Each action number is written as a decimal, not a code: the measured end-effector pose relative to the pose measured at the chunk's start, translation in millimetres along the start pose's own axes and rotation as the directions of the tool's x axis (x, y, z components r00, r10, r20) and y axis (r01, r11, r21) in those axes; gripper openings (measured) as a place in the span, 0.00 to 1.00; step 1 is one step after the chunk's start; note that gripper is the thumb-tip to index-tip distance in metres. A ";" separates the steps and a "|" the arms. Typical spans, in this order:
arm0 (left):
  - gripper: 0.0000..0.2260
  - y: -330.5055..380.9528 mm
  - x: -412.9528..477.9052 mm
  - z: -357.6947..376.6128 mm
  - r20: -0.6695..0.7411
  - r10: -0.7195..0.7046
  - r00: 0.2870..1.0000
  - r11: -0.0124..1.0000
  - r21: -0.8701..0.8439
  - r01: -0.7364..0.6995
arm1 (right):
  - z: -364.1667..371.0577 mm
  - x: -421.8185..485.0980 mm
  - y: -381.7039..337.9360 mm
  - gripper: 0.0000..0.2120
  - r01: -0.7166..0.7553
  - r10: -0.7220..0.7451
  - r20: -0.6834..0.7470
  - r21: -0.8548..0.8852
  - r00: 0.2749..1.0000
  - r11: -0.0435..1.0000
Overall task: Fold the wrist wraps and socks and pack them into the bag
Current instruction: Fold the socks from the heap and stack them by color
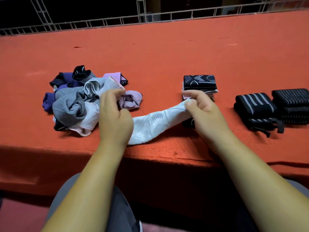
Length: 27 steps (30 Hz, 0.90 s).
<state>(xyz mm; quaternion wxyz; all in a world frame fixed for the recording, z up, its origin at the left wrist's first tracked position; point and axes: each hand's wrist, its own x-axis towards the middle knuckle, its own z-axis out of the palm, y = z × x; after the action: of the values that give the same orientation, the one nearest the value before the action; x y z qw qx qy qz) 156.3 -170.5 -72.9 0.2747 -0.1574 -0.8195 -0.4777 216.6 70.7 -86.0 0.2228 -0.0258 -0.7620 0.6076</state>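
Observation:
A white patterned sock lies stretched across the red table near its front edge. My right hand pinches the sock's right end between thumb and fingers. My left hand covers the sock's left part, and its fingers hold a pale ribbed sock cuff at the edge of a loose pile of grey, purple, lilac and black socks. A stack of folded socks with a black patterned one on top sits just behind my right hand. Folded black striped wrist wraps lie at the right.
A second stack of folded black wraps sits at the far right edge. A metal truss frame runs along the table's far side. My knees are under the table's front edge. No bag is in view.

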 end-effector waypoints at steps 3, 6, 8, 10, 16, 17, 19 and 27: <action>0.21 16.4 -9.3 7.6 0.374 0.132 0.918 0.988 0.020 -0.150 | 6.1 -5.7 -3.0 0.15 0.083 -0.081 0.075 -0.024 0.994 0.996; 0.24 20.4 -19.3 23.9 0.547 0.147 0.824 0.966 0.099 -0.237 | 9.5 -9.5 -9.3 0.16 0.115 -0.116 0.109 0.015 0.987 0.993; 0.18 18.8 -17.5 30.0 0.503 0.188 0.843 0.954 0.112 -0.279 | 9.5 -12.7 -13.0 0.16 0.156 -0.153 0.122 -0.014 0.981 0.988; 0.13 17.7 -13.2 30.6 0.425 0.185 0.886 0.968 0.076 -0.238 | 10.0 -16.2 -17.0 0.18 0.199 -0.194 0.094 -0.050 0.977 0.979; 0.05 16.9 1.7 23.4 0.326 -0.070 0.943 0.929 -0.323 0.181 | 8.1 -8.4 -11.9 0.25 0.117 -0.124 -0.118 -0.060 0.985 0.991; 0.05 17.8 3.9 21.7 0.339 -0.089 0.937 0.879 -0.416 0.234 | 7.2 -7.2 -12.1 0.27 0.070 -0.074 -0.097 -0.042 0.993 0.997; 0.06 22.8 6.3 19.2 0.358 -0.118 0.926 0.765 -0.562 0.314 | 6.4 -7.7 -14.0 0.25 0.043 -0.043 -0.006 0.018 0.999 0.999; 0.11 42.7 3.5 13.8 0.555 -0.263 0.789 0.486 -0.630 0.606 | 10.5 -18.4 -37.5 0.10 0.103 -0.115 0.045 0.210 0.992 0.972</action>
<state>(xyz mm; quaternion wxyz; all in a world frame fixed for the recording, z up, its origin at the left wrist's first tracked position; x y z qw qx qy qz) 171.6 -137.5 -46.5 -0.1226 -0.1337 -0.5740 -0.7985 238.0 45.7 -58.2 0.2354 0.0568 -0.7009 0.6709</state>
